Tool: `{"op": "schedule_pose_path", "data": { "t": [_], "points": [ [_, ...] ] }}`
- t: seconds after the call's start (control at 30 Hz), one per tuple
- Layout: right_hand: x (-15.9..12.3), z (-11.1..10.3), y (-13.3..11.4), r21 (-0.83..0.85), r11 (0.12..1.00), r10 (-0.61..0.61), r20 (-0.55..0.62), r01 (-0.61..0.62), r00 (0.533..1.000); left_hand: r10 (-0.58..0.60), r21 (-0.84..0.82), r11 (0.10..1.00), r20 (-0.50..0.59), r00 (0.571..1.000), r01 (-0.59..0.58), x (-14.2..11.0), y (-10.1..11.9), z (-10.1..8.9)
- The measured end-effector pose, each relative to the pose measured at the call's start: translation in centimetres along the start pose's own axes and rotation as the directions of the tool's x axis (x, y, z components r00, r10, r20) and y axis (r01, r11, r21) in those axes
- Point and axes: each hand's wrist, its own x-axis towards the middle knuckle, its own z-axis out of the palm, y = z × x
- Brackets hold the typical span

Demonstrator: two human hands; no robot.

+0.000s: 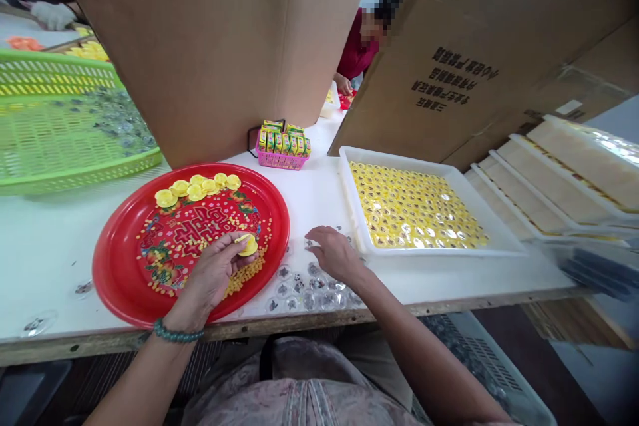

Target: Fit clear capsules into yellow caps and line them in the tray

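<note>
My left hand, with a green bead bracelet at the wrist, is over the red tray. Pinched between its thumb and fingers is a small round yellow plastic cup. Several similar yellow cups sit along the tray's far side, and tiny yellow pellets lie scattered across its printed middle. To the right, my right hand hovers at the clear plastic discs spread on the white table. Its fingers are bent and apart, with nothing visible in them.
A white tray of yellow rounds with clear tops stands at right, beside stacked trays. A pink basket holds small boxes. At left is a green basket. Cardboard panels rise behind; a co-worker sits beyond.
</note>
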Motion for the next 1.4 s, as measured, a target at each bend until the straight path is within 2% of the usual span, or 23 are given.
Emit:
{"op": "schedule_pose_path", "data": {
  "t": [0.07, 0.17, 0.23, 0.3, 0.33, 0.4, 0.47, 0.5, 0.57, 0.73, 0.83, 1.0, 1.1, 1.17, 1.2, 1.23, 1.3, 1.4],
  "points": [
    [-0.3, 0.5, 1.5, -0.085, 0.996, -0.012, 0.074, 0.019, 0.997, 0.000, -0.010, 1.000, 0.015, 1.000, 0.000, 0.0, -0.1, 0.4],
    [-0.3, 1.7, 2.3, -0.058, 0.998, 0.001, 0.049, 0.001, 0.999, 0.016, -0.057, 0.998, 0.024, 1.000, -0.015, -0.3, -0.2, 0.8],
    [-0.1, 2.0, 2.2, 0.047, 0.998, 0.038, -0.018, -0.037, 0.999, 0.020, -0.063, 0.998, 0.037, 0.999, -0.018, -0.6, -0.2, 0.7],
    [-0.1, 1.7, 1.6, 0.267, 0.958, 0.124, -0.071, -0.101, 0.990, 0.008, -0.030, 1.000, 0.056, 0.998, -0.006, -0.9, -0.1, 0.5],
    [-0.2, 1.4, 1.2, 0.419, 0.897, 0.184, -0.072, -0.137, 0.980, 0.003, -0.007, 1.000, 0.064, 0.998, -0.002, -1.0, -0.1, 0.4],
    [-0.4, 0.6, 0.2, 0.715, 0.673, 0.283, -0.011, -0.190, 0.959, 0.003, 0.028, 1.000, 0.073, 0.997, -0.005, -1.3, -0.2, 0.2],
    [-0.7, -0.2, -0.9, 0.881, 0.432, 0.299, 0.060, -0.191, 0.952, 0.015, 0.031, 0.999, 0.075, 0.997, -0.018, -1.6, -0.2, 0.2],
    [-0.8, -0.4, -1.4, 0.918, 0.354, 0.284, 0.076, -0.178, 0.956, 0.019, 0.023, 1.000, 0.071, 0.997, -0.021, -1.6, -0.3, 0.2],
    [-0.9, -0.6, -2.3, 0.951, 0.267, 0.258, 0.084, -0.155, 0.963, 0.025, 0.007, 1.000, 0.060, 0.998, -0.025, -1.8, -0.3, 0.4],
    [-0.5, -0.1, -3.9, 0.973, 0.158, 0.290, 0.118, -0.169, 0.950, 0.034, 0.035, 0.999, 0.071, 0.997, -0.036, -2.1, -0.2, 0.5],
    [0.1, 0.4, -4.6, 0.974, 0.164, 0.287, 0.106, -0.157, 0.952, 0.060, 0.068, 0.996, 0.062, 0.996, -0.064, -2.5, -0.2, 0.3],
    [1.2, 0.6, -5.4, 0.933, 0.307, 0.251, 0.109, -0.186, 0.962, 0.047, 0.045, 0.998, 0.081, 0.996, -0.051, -2.8, -0.2, -0.2],
    [2.1, 0.5, -5.7, 0.851, 0.495, 0.156, 0.113, -0.176, 0.981, 0.030, 0.049, 0.998, 0.083, 0.996, -0.034, -2.5, 0.0, -0.6],
    [2.8, 0.5, -6.1, 0.764, 0.636, 0.045, 0.099, -0.105, 0.994, 0.016, 0.065, 0.998, 0.067, 0.998, -0.021, -2.3, 0.1, -0.8],
    [3.1, 0.5, -6.4, 0.731, 0.679, -0.012, 0.105, -0.069, 0.994, 0.014, 0.065, 0.998, 0.058, 0.998, -0.018, -2.2, 0.2, -0.8],
    [3.4, 0.6, -6.6, 0.718, 0.695, -0.060, 0.119, -0.044, 0.991, 0.017, 0.057, 0.998, 0.049, 0.999, -0.020, -2.2, 0.3, -0.8],
    [3.7, 1.0, -7.1, 0.740, 0.671, -0.097, 0.157, -0.052, 0.983, 0.032, 0.015, 0.999, 0.038, 0.999, -0.032, -2.4, 0.4, -0.8],
    [3.9, 1.8, -7.2, 0.807, 0.570, 0.000, 0.187, -0.154, 0.982, 0.047, -0.075, 0.996, 0.028, 0.998, -0.045, -2.4, 0.5, -0.6]
  ]
}}
